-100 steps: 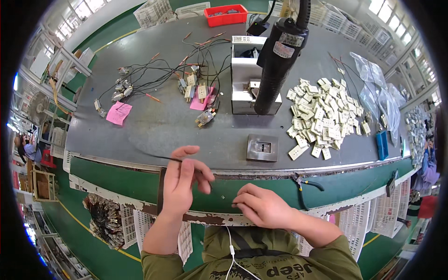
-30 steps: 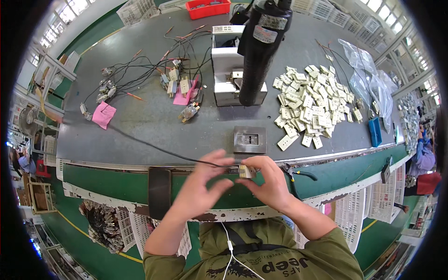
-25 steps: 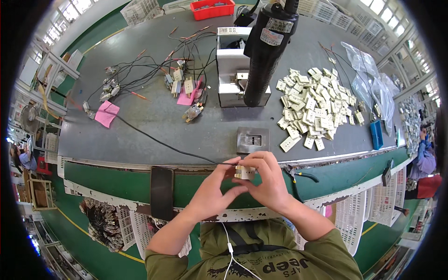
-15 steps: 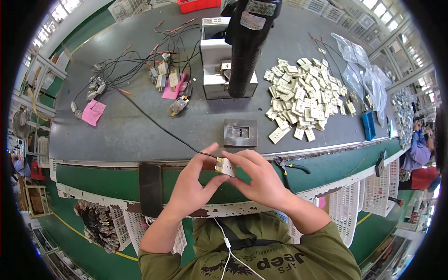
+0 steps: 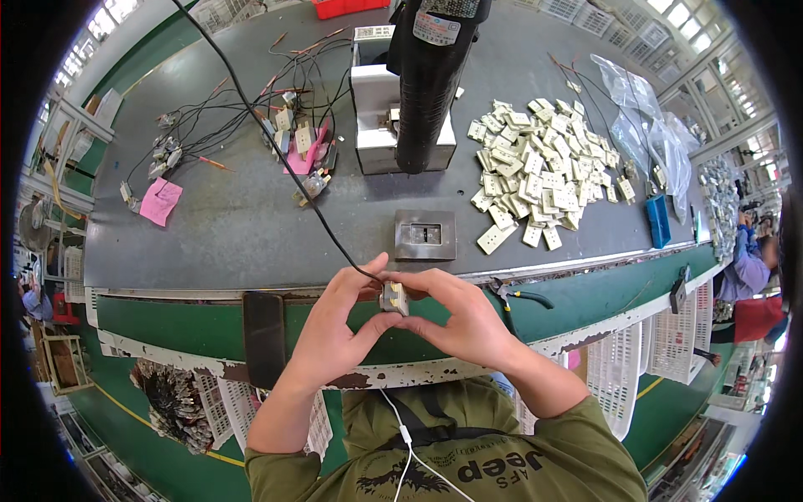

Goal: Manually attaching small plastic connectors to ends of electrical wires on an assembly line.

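Near the front edge of the bench, my left hand (image 5: 335,322) and my right hand (image 5: 456,314) hold a small plug-like block (image 5: 394,299) between their fingertips. It has a pale body and brass-coloured contacts facing up; my fingers cover its sides. A black wire (image 5: 308,199) leaves it and arcs toward the upper left. Just beyond my fingertips lies a steel block with a rectangular recess (image 5: 403,249). Behind that stands a white machine base (image 5: 376,92) with a black cylinder (image 5: 421,109) over it.
A heap of cream plastic pieces (image 5: 544,171) lies right of the machine. Wired plugs (image 5: 303,138) and pink paper (image 5: 159,201) are on the left. Pliers (image 5: 527,297) rest near my right hand. Farther right are a blue holder (image 5: 658,222) and plastic bags (image 5: 627,88).
The plug-like block has turned in my fingers, so its contacts now face up. Its wire has swung from lying low over the bench to rising toward the top left.
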Demonstrator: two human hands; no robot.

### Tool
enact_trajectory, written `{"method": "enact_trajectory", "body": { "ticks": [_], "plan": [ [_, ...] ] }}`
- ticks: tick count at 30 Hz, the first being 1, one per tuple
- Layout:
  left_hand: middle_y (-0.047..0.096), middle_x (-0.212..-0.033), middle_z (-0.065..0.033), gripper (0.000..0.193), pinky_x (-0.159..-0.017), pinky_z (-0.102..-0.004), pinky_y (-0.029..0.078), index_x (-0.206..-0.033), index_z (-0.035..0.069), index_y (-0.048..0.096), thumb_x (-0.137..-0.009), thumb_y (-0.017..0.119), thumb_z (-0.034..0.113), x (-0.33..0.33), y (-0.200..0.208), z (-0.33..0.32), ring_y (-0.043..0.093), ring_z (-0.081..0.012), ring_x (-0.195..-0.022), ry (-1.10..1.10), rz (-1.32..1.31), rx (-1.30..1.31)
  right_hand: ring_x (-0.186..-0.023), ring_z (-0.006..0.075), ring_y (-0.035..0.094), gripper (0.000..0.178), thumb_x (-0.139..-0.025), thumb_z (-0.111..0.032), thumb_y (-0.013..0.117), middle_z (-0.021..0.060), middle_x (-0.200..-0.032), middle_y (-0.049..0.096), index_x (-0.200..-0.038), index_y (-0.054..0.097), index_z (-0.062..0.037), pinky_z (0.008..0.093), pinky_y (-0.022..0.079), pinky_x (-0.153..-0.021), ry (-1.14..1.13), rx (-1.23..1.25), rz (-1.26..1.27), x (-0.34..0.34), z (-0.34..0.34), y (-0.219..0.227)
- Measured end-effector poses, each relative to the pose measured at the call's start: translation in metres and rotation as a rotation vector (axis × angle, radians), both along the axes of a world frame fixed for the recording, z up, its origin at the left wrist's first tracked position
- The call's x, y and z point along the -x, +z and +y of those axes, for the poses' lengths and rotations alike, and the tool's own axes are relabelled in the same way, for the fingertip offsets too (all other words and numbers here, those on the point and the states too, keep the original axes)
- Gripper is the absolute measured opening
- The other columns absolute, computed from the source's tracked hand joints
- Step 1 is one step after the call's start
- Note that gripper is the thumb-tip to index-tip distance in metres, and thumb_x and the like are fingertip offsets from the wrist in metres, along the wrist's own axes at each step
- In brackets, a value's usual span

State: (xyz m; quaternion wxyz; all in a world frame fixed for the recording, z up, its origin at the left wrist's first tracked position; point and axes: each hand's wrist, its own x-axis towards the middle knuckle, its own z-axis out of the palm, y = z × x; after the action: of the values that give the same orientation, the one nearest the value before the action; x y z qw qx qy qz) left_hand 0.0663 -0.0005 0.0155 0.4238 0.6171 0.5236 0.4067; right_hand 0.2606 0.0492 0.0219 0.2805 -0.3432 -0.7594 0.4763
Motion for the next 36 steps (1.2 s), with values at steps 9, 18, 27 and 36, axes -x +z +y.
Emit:
{"method": "enact_trajectory", "body": {
  "ticks": [9, 18, 27, 36],
  "plan": [
    [0.062, -0.112, -0.0107, 0.053, -0.087, -0.032, 0.052, -0.127, 0.006, 0.056, -0.077, 0.073, -0.001, -0.001, -0.003, -0.004, 0.064, -0.0225, -0.098, 0.092, 0.03, -0.034, -0.091, 0.0261, 0.065, 0.047, -0.074, 0.0, 0.075, 0.0105, -0.101, 0.065, -0.119, 0.062, -0.0048, 0.0337, 0.052, -0.077, -0.028, -0.104, 0.024, 0.0, 0.001, -0.003],
    [0.06, -0.111, -0.0115, 0.041, -0.089, -0.0329, 0.05, -0.113, 0.003, 0.057, -0.076, 0.073, -0.001, -0.001, -0.008, -0.006, 0.061, -0.0237, -0.1, 0.046, 0.012, -0.116, -0.087, 0.0247, 0.064, 0.041, -0.073, 0.0, 0.076, 0.0102, -0.098, 0.065, -0.112, 0.064, -0.0026, 0.0332, 0.052, -0.074, 0.004, -0.085, 0.032, -0.01, 0.003, 0.002],
    [0.054, -0.123, -0.0109, 0.04, -0.096, -0.0336, 0.046, -0.131, -0.001, 0.043, -0.095, 0.058, 0.009, 0.159, 0.001, -0.087, 0.056, -0.0197, -0.11, 0.971, 0.163, -0.235, -0.12, 0.0294, 0.053, 0.057, -0.091, -0.02, 0.065, 0.0189, -0.135, 0.052, -0.142, 0.042, -0.0074, 0.0381, 0.041, -0.1, -0.846, -0.566, -0.54, -0.166, 0.122, -0.032],
    [0.06, -0.115, -0.0082, 0.041, -0.085, -0.0346, 0.049, -0.123, 0.005, 0.052, -0.095, 0.059, 0.035, 0.303, -0.252, -0.416, 0.058, -0.0248, -0.106, 1.61, -0.592, -0.167, -0.132, 0.0281, 0.041, 0.057, -0.097, -0.011, 0.055, 0.0168, -0.149, 0.035, -0.147, 0.029, -0.0016, 0.0383, 0.035, -0.108, -0.596, -0.372, 0.088, -0.113, 0.081, -0.062]
  ]
}}
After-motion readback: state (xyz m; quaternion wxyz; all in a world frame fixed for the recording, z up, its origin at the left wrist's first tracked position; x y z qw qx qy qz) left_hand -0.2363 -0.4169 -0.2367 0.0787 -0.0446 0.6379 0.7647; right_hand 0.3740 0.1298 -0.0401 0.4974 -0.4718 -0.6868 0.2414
